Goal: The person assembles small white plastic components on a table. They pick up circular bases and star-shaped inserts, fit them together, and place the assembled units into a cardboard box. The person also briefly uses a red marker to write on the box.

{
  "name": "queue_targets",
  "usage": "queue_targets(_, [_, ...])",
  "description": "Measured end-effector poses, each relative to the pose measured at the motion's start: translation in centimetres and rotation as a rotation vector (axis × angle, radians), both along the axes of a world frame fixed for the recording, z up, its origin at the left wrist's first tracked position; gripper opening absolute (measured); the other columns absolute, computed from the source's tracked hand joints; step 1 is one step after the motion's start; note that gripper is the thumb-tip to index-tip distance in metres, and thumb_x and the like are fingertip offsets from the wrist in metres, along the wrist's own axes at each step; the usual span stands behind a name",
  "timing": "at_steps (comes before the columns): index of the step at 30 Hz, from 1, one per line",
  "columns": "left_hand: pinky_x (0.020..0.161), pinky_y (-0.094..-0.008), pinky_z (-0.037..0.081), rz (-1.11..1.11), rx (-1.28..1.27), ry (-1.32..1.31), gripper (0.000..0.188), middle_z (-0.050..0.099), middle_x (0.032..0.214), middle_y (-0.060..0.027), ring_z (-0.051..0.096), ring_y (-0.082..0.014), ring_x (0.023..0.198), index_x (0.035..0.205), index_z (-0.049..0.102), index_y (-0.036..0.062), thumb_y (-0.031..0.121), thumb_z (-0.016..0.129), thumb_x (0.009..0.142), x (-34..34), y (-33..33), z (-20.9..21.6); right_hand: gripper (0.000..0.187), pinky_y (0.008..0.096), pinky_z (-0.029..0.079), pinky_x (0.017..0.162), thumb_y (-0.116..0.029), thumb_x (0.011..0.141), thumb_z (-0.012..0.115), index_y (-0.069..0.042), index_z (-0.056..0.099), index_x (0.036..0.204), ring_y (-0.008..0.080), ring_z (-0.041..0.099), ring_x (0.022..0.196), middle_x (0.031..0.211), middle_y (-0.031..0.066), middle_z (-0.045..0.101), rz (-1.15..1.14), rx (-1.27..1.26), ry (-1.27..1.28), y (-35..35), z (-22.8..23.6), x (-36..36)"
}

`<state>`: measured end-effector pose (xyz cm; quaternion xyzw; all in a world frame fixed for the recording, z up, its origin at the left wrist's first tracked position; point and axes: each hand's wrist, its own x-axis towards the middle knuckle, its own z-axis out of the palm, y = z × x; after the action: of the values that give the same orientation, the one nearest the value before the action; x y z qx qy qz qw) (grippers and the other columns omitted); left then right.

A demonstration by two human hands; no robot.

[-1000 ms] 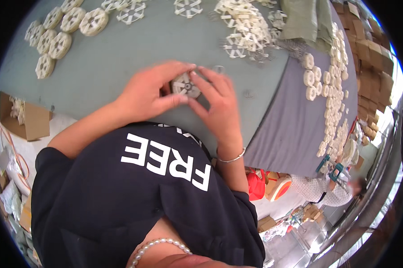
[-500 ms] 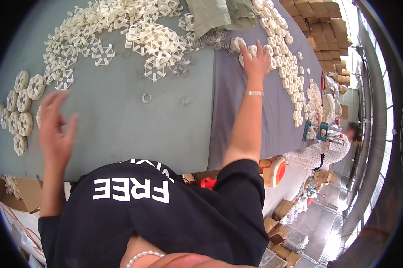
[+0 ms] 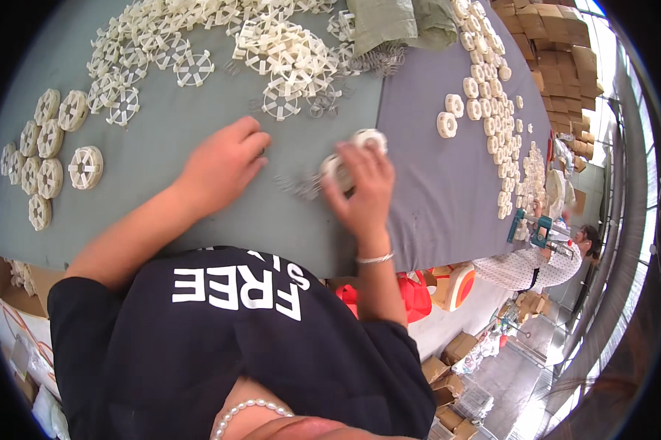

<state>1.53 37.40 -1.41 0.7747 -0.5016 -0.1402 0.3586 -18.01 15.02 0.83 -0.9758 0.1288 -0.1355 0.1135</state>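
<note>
My right hand is closed over two round cream plastic rings, dragging them on the green-grey tabletop. One ring shows past my fingertips; the other ring is beside my thumb. Loose coil springs lie just left of that hand, blurred. My left hand hovers over the table with its fingers curled together; what they hold, if anything, is hidden. Further left sits a finished-looking round cream piece with spokes, near a cluster of similar spoked pieces.
Cream spoked frames lie heaped at the far side, with springs by a green sack. Many cream rings line the purple-grey cloth at right. Another person works beyond a teal clamp-like tool.
My right hand has come back from the ring rows toward me, bringing two rings onto the green surface. My left hand has swung right and its fingers have curled in.
</note>
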Motion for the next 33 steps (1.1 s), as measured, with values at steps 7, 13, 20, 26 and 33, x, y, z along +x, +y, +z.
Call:
queue_targets(7, [0.070, -0.0267, 0.051, 0.357, -0.297, 1.086, 0.021, 0.059, 0.107, -0.0020, 0.060, -0.0114, 0.091, 0.116, 0.063, 0.0075, 0.007, 0.063, 0.095, 0.8, 6.0, 1.2, 0.051, 0.0464, 0.041, 0.109, -0.028, 0.086, 0.082, -0.013, 0.071, 0.133, 0.0303, 0.059, 0.131, 0.140, 0.0067, 0.067, 0.153, 0.316, -0.119, 10.5, 1.5, 3.4])
queue_targets(13, [0.065, -0.0253, 0.042, 0.394, -0.309, 1.091, 0.023, 0.060, 0.106, -0.0033, 0.053, -0.0107, 0.083, 0.114, 0.065, 0.0068, 0.006, 0.060, 0.092, 1.2, 13.7, -0.1, 0.019, 0.0435, 0.054, 0.088, -0.007, 0.087, 0.076, -0.007, 0.075, 0.106, 0.0327, 0.065, 0.098, 0.104, 0.0112, 0.072, 0.155, 0.142, -0.235, 4.4, 0.9, 10.7])
queue_targets(20, [0.080, -0.0334, 0.050, 0.076, 0.017, -0.156, 0.031, 0.060, 0.110, -0.0055, 0.059, -0.0157, 0.099, 0.117, 0.067, 0.0056, 0.004, 0.069, 0.086, -0.9, 16.2, 1.7, 0.011, 0.0319, 0.051, 0.072, -0.008, 0.097, 0.070, -0.005, 0.075, 0.106, 0.0210, 0.062, 0.080, 0.095, 0.0067, 0.069, 0.121, 0.485, -0.303, 1.6, 0.9, 8.6])
queue_targets(26, [0.069, -0.0330, 0.052, 0.315, -0.304, 1.286, 0.036, 0.062, 0.111, -0.0064, 0.061, -0.0144, 0.083, 0.117, 0.068, 0.0043, 0.008, 0.084, 0.085, -1.4, 15.4, 1.2, 0.023, 0.0258, 0.044, 0.060, -0.020, 0.102, 0.068, -0.002, 0.072, 0.117, 0.0097, 0.050, 0.065, 0.092, 0.0051, 0.065, -0.509, 0.858, -0.038, 0.2, -0.2, -1.1])
queue_targets(33, [0.080, -0.0372, 0.058, -0.272, -0.045, 0.140, 0.056, 0.062, 0.119, -0.0088, 0.067, -0.0244, 0.094, 0.126, 0.069, 0.0082, 0.018, 0.091, 0.075, -4.0, 11.5, 2.2, 0.024, 0.0312, 0.053, 0.062, -0.012, 0.086, 0.083, -0.006, 0.074, 0.108, 0.0185, 0.063, 0.072, 0.102, 0.0058, 0.070, -0.029, 0.324, -0.142, 7.3, 1.9, -1.7])
